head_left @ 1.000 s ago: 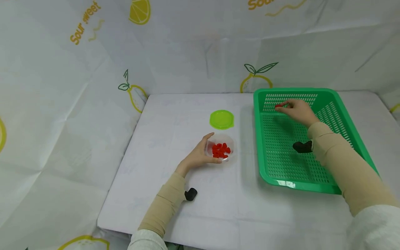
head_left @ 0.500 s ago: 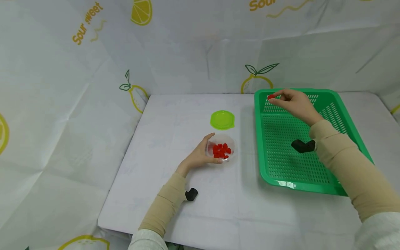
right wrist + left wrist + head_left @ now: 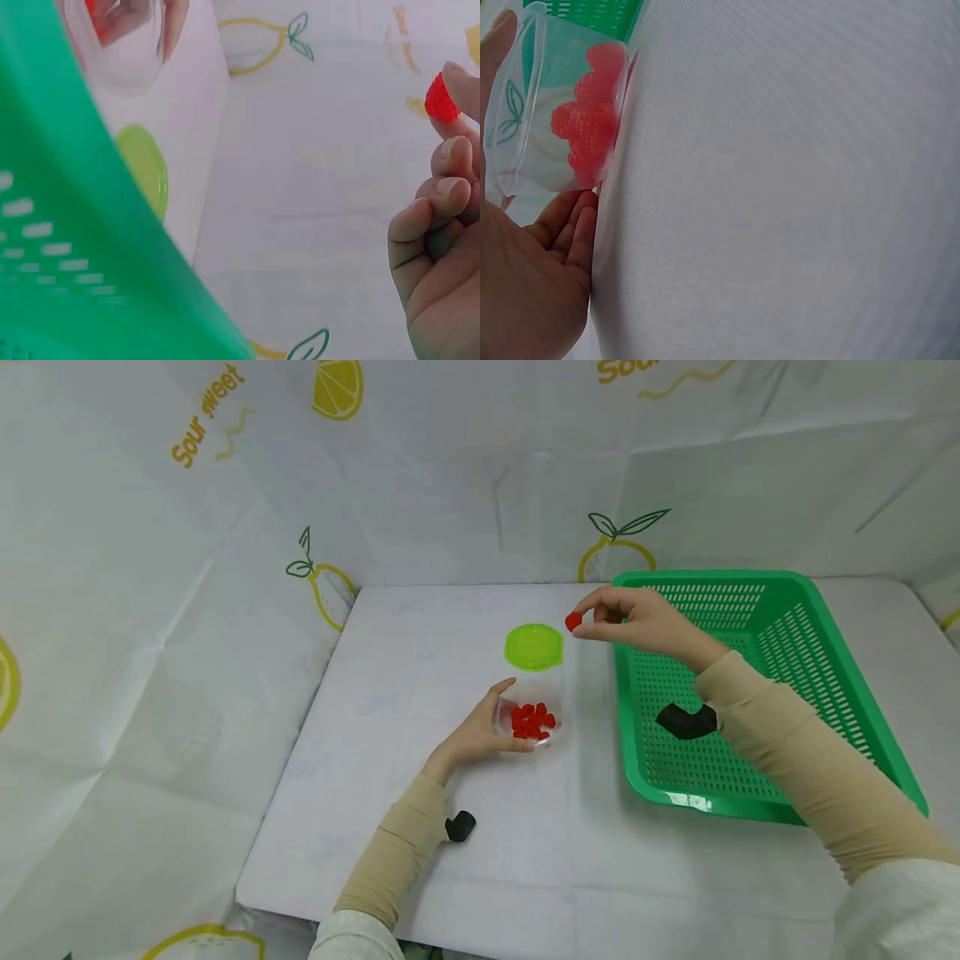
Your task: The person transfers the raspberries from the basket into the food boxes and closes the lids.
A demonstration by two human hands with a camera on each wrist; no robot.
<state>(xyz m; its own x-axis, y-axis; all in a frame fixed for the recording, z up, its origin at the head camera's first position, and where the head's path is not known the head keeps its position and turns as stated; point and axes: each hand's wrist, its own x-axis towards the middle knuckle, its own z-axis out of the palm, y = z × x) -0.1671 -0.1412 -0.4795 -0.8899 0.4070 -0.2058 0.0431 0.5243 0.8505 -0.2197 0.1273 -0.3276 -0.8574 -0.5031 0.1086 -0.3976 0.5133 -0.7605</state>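
Observation:
Several red raspberries (image 3: 592, 124) lie in the bottom of a clear plastic cup (image 3: 551, 150) on the table. My left hand (image 3: 476, 732) holds this cup from its left side, thumb and fingers spread around the wall. Between thumb and forefinger my right hand (image 3: 637, 620) pinches a single raspberry (image 3: 441, 100). In the head view that raspberry is in the air just left of the green basket's far left corner, close to the light green lid (image 3: 533, 647). The lid lies flat on the table behind the cup.
A large green plastic basket (image 3: 633, 760) with slotted walls stands at the right, under the right forearm. The white-covered table (image 3: 360, 760) meets a lemon-print sheet (image 3: 450, 485) at the back and left. Black wrist mounts (image 3: 460, 827) jut from both sleeves.
My right hand has come left from over the basket, past its left rim, with the raspberry still pinched. My left hand and the cup have stayed in place.

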